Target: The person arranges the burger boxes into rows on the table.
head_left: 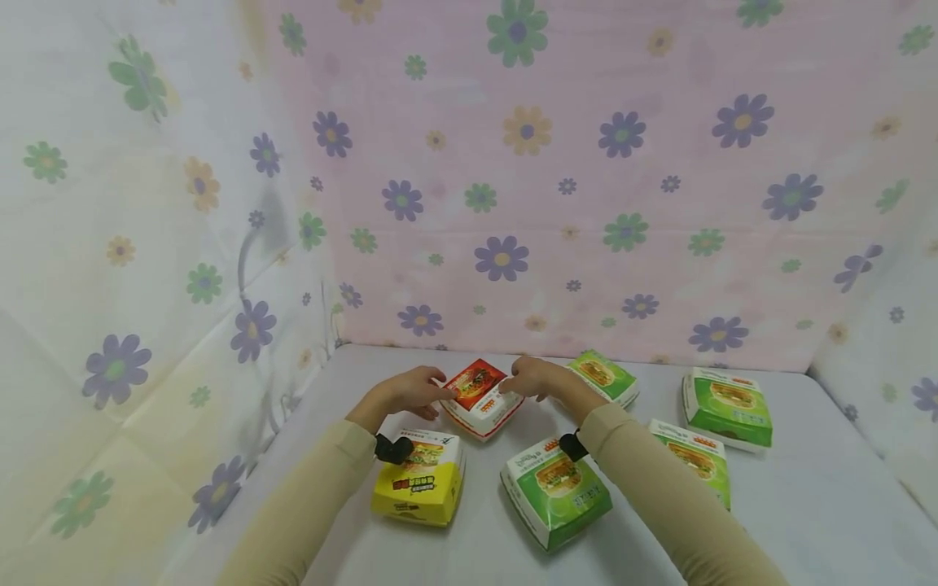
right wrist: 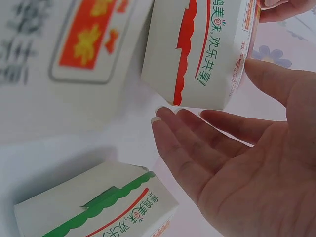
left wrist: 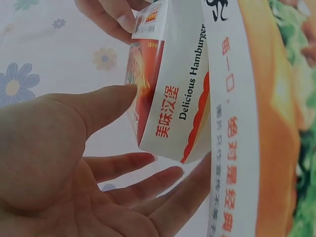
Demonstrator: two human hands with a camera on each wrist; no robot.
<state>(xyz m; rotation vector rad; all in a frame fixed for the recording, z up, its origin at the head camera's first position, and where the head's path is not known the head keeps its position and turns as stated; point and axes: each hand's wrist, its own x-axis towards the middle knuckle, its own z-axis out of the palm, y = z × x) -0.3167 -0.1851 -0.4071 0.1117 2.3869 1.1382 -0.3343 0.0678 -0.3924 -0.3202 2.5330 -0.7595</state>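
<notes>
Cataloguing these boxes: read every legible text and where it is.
"Delicious Hamburger": red box.
"美味汉堡": red box.
"…鸡美味,欢乐共享!": red box.
"…鸡美味,欢乐…": green box.
"每一口,绝对是经典…": box nearest left wrist.
Remaining print: too small or blurred.

red box (left wrist: 180, 94): "delicious hamburger"; green box (right wrist: 98, 200): perhaps "美味"

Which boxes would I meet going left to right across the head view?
By their middles: yellow-and-white box, red-topped box, front green box, back green box, green box partly behind the right sleeve, rightmost green box.
</notes>
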